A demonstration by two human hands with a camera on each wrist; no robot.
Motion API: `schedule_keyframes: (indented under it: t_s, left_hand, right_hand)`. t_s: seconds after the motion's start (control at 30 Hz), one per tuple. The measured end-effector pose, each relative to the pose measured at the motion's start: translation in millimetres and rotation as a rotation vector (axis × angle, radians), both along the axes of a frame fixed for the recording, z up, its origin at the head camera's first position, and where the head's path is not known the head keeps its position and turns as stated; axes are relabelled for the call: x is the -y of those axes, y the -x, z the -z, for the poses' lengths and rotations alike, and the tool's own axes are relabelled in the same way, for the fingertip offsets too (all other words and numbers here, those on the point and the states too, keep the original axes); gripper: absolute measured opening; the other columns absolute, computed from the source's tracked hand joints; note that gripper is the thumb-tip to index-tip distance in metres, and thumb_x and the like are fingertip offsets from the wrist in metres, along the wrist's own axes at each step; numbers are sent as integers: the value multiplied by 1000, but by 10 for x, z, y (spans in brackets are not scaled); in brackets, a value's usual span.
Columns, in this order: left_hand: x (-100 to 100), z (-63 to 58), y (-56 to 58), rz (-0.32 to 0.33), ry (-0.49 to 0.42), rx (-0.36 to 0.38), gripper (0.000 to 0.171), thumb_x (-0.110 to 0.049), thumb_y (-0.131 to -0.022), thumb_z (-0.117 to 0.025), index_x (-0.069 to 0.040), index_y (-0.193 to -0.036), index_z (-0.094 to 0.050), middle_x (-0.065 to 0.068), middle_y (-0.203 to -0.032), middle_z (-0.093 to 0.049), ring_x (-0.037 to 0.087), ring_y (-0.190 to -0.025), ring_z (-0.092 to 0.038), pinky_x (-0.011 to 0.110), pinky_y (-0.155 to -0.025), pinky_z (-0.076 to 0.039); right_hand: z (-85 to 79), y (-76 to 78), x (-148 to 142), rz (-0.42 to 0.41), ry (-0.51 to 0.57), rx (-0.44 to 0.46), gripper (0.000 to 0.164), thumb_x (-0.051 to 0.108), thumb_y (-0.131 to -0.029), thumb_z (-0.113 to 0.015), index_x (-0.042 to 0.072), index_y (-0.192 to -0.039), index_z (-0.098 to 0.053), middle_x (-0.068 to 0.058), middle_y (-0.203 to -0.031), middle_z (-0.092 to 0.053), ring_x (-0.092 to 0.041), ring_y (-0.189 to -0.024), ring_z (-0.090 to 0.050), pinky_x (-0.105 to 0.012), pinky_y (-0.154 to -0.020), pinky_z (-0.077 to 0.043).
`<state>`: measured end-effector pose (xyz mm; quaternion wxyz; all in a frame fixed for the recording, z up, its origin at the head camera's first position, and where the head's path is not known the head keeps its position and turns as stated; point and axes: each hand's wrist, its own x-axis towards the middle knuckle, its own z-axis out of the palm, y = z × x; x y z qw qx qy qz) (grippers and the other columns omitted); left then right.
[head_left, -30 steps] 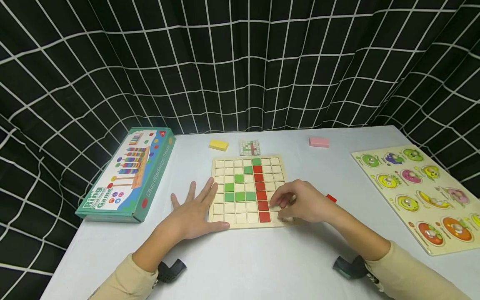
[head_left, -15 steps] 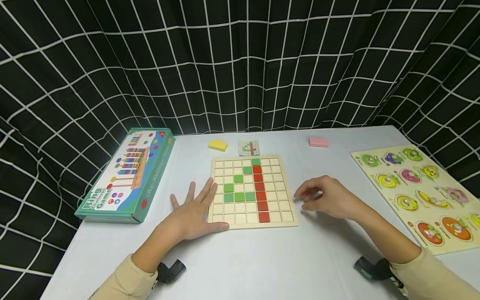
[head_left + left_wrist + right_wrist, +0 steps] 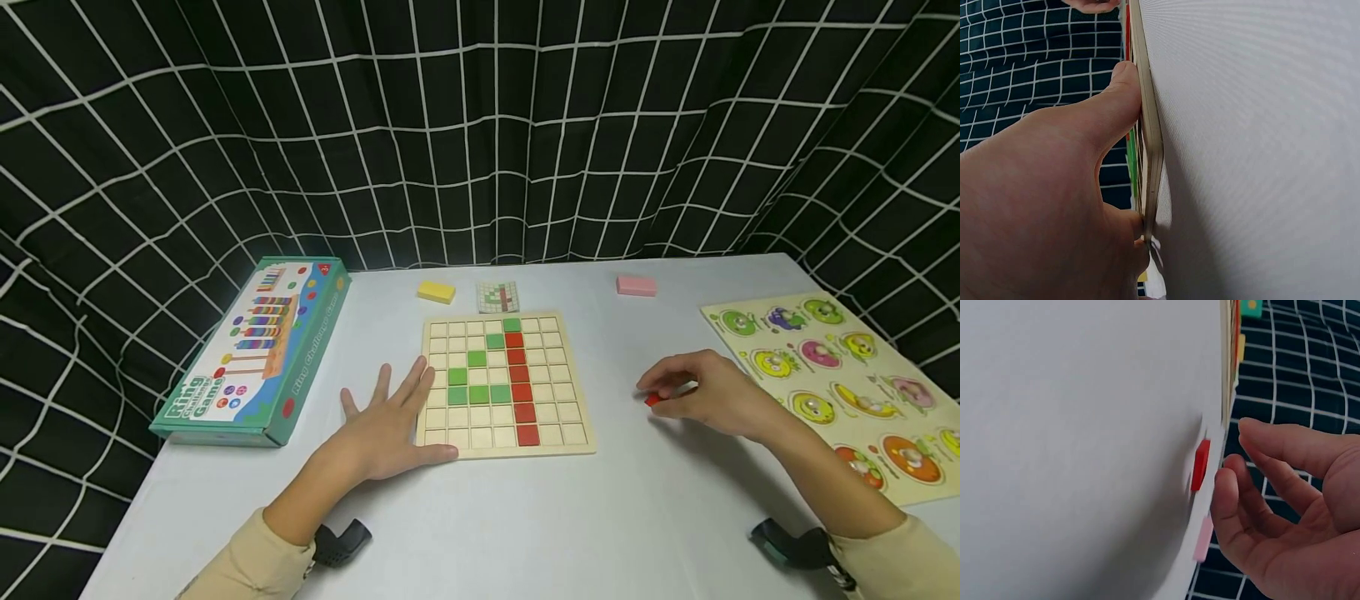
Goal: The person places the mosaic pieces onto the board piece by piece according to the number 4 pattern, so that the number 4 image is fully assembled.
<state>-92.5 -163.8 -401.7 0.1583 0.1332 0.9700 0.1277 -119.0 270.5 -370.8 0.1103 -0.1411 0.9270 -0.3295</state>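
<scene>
A square wooden grid board [image 3: 556, 392] lies on the white table. It bears a column of red tiles [image 3: 521, 373] and several green tiles [image 3: 477, 394] to its left. My left hand [image 3: 386, 433] rests on the board's left side with fingers spread; the thumb lies over the near corner [image 3: 1125, 81]. To the right of the board, a loose red tile [image 3: 1200, 464] sits on the table. Over it hovers my right hand [image 3: 705, 396], its fingers loosely bent. In the right wrist view a gap shows between the thumb and fingers, with the tile beyond them.
Behind the board stand a small pattern card [image 3: 498, 297], a yellow block [image 3: 437, 291] and a pink block [image 3: 636, 286]. A ring game box [image 3: 255, 350] lies at left, a fruit puzzle board [image 3: 832, 367] at right. A black gridded curtain [image 3: 480, 125] hangs behind the table.
My right hand has moved rightward, off the board's right side to the loose red tile. The left hand has stayed in place.
</scene>
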Motion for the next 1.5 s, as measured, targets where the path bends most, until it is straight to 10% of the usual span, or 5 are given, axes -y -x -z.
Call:
schedule_keyframes:
  t_s: [0.5, 1.5]
  left_hand:
    - [2, 3, -14, 1, 2, -4, 117, -83, -84, -60, -21, -169, -11, -4, -177, 2, 47, -160, 2, 92, -105, -1]
    - [-3, -7, -10, -1, 0, -1, 116, -83, -84, -61, -21, -169, -11, -4, -177, 3, 46, -161, 3, 92, -105, -1]
  right_hand:
    - [106, 48, -140, -6, -26, 75, 34, -5, -77, -79, 7, -109, -79, -9, -106, -74, -21, -92, -59, -24, -66, -52]
    - [62, 56, -31, 20, -158, -61, 22, 4, -72, -90, 17, -87, -80, 3, -83, -71, -14, -78, -58, -24, -60, -47]
